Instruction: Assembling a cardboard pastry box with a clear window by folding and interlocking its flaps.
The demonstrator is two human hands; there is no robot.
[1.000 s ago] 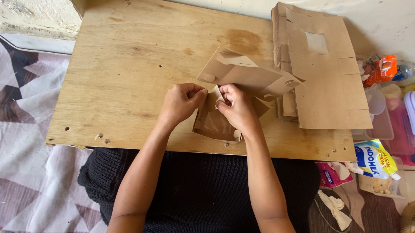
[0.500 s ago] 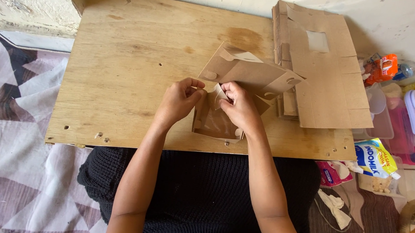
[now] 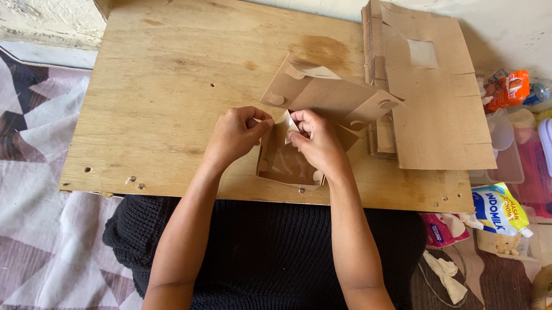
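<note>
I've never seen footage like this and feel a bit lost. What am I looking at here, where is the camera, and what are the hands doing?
The camera sits on a person's head and looks down at their own bare hands. They work over a plywood board. The left hand and right hand pinch a small flap of a half-folded brown cardboard box between them. A stack of flat cardboard blanks lies to the right. Beyond the board's edge lie packets and plastic tubs.

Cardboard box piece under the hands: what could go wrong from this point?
Both the left hand and right hand pinch one small flap of the cardboard box piece, so the thin flap might tear or crease. The piece's near edge sits close to the wooden board's front edge, so it could slide off.
</note>
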